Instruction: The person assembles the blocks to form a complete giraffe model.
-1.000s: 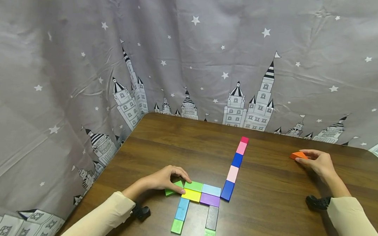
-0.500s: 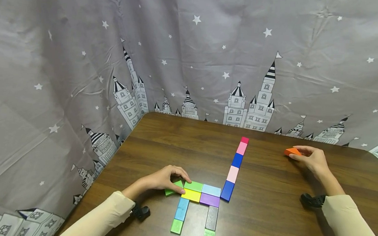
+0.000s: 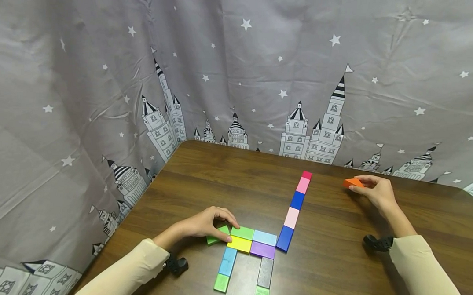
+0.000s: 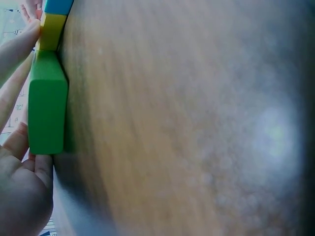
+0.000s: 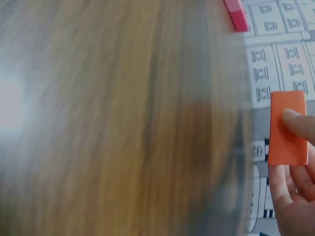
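My right hand [image 3: 380, 194] pinches an orange block [image 3: 351, 183] between thumb and fingers, right of the red block [image 3: 306, 174] that tops a slanting row. The right wrist view shows the orange block's [image 5: 285, 147] flat rectangular face, with the thumb on it. My left hand [image 3: 203, 223] rests at the left end of the laid-out blocks. Its thumb touches the yellow block [image 3: 240, 244] and a fingertip touches the long green block [image 3: 243, 232]. Under this hand a tilted green block [image 3: 213, 240] is partly hidden; the left wrist view shows its green end [image 4: 47, 115] up close.
Light blue [image 3: 265, 237] and purple [image 3: 262, 250] blocks continue the flat shape. Two short legs of blocks run toward me, one starting with a blue block [image 3: 228, 261], the other with a grey block [image 3: 265, 273]. A grey castle-print curtain [image 3: 263, 78] hangs behind the wooden table [image 3: 334, 257].
My right hand has carried the orange block leftward and slightly away from me, closer to the red end of the row. The left hand and the laid-out blocks have stayed in place.
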Motion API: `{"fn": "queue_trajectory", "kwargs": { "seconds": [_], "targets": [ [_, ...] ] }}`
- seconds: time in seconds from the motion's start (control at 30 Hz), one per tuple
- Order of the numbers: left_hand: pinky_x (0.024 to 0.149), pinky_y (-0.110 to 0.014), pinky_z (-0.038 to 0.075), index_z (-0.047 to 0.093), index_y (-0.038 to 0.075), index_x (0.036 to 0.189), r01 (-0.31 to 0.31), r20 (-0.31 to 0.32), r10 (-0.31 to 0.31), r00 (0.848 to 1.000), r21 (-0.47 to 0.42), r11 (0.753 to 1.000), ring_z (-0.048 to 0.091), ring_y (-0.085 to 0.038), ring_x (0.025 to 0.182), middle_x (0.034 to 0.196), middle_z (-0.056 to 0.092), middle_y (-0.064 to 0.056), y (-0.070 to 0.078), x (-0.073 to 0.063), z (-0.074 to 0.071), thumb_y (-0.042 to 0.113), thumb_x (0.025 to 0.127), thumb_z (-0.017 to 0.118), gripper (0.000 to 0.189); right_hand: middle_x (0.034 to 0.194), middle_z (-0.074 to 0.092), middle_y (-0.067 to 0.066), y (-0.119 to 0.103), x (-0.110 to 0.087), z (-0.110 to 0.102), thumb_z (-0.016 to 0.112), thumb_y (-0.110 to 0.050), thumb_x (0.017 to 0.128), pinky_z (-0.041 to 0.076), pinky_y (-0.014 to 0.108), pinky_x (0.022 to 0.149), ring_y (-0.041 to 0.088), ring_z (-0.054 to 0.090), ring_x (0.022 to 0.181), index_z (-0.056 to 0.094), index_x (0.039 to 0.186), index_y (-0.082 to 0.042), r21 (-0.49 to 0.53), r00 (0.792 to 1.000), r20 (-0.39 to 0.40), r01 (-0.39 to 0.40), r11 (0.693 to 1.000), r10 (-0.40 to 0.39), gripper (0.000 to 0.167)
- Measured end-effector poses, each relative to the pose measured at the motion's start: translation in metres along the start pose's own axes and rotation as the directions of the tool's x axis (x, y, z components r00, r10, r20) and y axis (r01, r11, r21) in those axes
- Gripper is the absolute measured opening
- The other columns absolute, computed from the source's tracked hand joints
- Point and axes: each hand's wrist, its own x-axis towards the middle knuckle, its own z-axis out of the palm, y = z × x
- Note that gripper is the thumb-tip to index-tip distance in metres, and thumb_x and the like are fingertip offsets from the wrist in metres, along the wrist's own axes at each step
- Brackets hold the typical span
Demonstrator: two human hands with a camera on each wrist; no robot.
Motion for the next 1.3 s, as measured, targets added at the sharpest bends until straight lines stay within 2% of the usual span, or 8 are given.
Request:
{"fn": "queue_trajectory", "kwargs": {
  "seconds": [0.17,0.3,0.43,0.83,1.3],
  "targets": [
    [0.098,-0.031,0.048,0.075,0.009,0.114,0.005,0.002,-0.005,1.000,0.004,1.000,0.060,-0.015,0.110,0.114,0.068,0.000,-0.001,0.000,0.000,0.017,0.085,0.081,0.031,0.106,0.068,0.030,-0.009,0.006,0.009,0.081,-0.016,0.086,0.047,0.012,0.062,-0.010,0.054,0.074,0.064,0.119,0.014,0.009,1.000,-0.005,0.008,1.000,-0.008,0.048],
    [0.099,-0.033,0.047,0.075,0.009,0.114,0.033,0.002,-0.033,0.999,-0.006,0.999,0.060,-0.017,0.111,0.115,0.068,-0.001,0.000,0.001,0.001,0.016,0.084,0.082,0.032,0.104,0.068,0.029,-0.015,0.010,0.018,0.081,-0.014,0.086,0.047,0.012,0.062,-0.008,0.054,0.074,0.064,0.118,0.014,0.017,1.000,0.000,0.015,1.000,-0.015,0.046],
    [0.100,-0.035,0.047,0.075,0.008,0.114,0.033,-0.003,-0.033,0.999,-0.004,0.999,0.060,-0.020,0.111,0.115,0.068,-0.003,0.001,0.002,0.002,0.016,0.084,0.082,0.031,0.103,0.069,0.028,-0.020,0.014,0.026,0.082,-0.013,0.085,0.047,0.012,0.062,-0.006,0.055,0.074,0.065,0.118,0.014,0.033,1.000,0.010,0.016,0.999,-0.016,0.045],
    [0.100,-0.034,0.047,0.075,0.008,0.114,0.041,-0.001,-0.041,0.999,-0.003,0.999,0.060,-0.018,0.111,0.115,0.068,-0.002,0.001,0.002,0.002,0.016,0.084,0.082,0.031,0.102,0.070,0.028,-0.026,0.022,0.046,0.082,-0.011,0.084,0.048,0.013,0.062,-0.005,0.056,0.073,0.065,0.117,0.014,0.065,1.000,0.022,0.005,0.998,-0.007,0.045],
    [0.100,-0.033,0.047,0.075,0.007,0.114,0.040,-0.003,-0.040,0.999,-0.008,0.999,0.060,-0.020,0.110,0.114,0.068,-0.004,0.003,0.000,0.001,0.015,0.084,0.082,0.031,0.100,0.071,0.025,-0.032,0.027,0.066,0.084,-0.009,0.081,0.048,0.013,0.062,0.000,0.058,0.073,0.065,0.116,0.014,0.071,0.997,0.074,-0.030,0.997,0.025,0.046]
  ]
}}
